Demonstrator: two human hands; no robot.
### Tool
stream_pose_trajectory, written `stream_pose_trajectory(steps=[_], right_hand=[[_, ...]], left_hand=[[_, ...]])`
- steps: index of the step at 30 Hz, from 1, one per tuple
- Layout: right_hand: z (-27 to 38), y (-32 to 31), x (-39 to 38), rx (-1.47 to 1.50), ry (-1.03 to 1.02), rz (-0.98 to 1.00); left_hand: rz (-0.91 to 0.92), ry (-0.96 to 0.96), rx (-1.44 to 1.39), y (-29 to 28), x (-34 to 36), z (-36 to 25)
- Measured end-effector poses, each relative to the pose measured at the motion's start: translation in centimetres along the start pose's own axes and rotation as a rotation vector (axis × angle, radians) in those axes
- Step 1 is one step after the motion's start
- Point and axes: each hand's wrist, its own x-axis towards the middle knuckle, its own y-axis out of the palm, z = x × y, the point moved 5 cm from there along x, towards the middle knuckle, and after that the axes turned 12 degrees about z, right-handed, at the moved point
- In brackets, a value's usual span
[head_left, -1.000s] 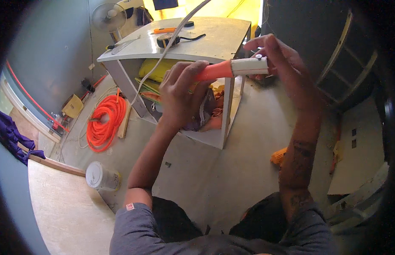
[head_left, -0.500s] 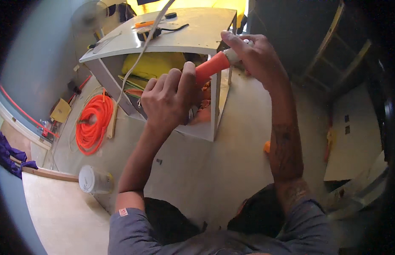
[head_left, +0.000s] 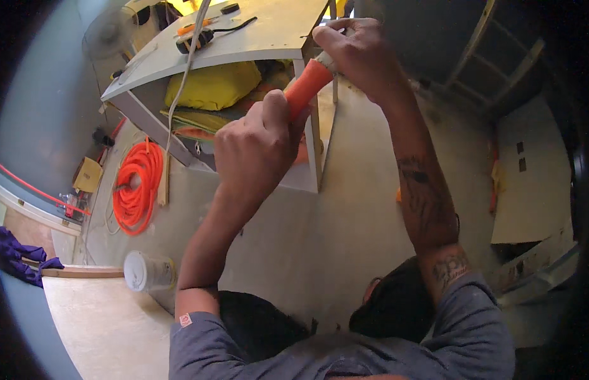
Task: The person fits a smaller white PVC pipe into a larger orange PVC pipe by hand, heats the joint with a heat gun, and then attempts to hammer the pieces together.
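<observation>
My left hand (head_left: 256, 145) is closed around the lower end of a short orange tube (head_left: 309, 84), which slants up and away from me. At its upper end a whitish fitting (head_left: 326, 61) shows, with my right hand (head_left: 359, 58) gripping it and covering most of it. Both hands are in front of an open white cabinet (head_left: 136, 90) holding a yellow bag (head_left: 212, 87) and other folded items. On the cabinet top lie a tape measure (head_left: 192, 43), an orange-handled tool (head_left: 190, 28) and a dark round item (head_left: 230, 8); a white cable (head_left: 194, 50) hangs across it.
A coiled orange hose (head_left: 137, 202) lies on the floor at left, near a white bucket (head_left: 149, 272) and a pale board (head_left: 104, 323). Purple cloth (head_left: 19, 253) hangs at far left. A fan (head_left: 107, 41) stands behind. At right are a panel (head_left: 528, 183) and a frame (head_left: 497, 76).
The tube has gone from nearly level to a steeper slant, its fitting end now higher. My right hand has swung up and left, covering more of the fitting. The view has shifted somewhat.
</observation>
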Motion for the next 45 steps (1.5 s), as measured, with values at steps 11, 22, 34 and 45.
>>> stream_pose_trajectory(steps=[11,22,34,45], right_hand=[[0.9,-1.0,0.0,0.224,0.202,0.128],[-0.5,-1.7,0.4,0.471,0.523,-0.144],[3.4,-3.7,0.5,0.206,0.355,-0.087],[5.3,-5.1,0.4,0.030,-0.105,-0.062]], left_hand=[[0.194,-0.191,-0.617,-0.6,-0.6,0.3],[-0.191,-0.005,-0.039,-2.8,0.7,0.4],[-0.195,0.112,0.008,-2.3,-0.1,0.2],[-0.033,-0.066,-0.499,-4.6,-0.1,-0.6]])
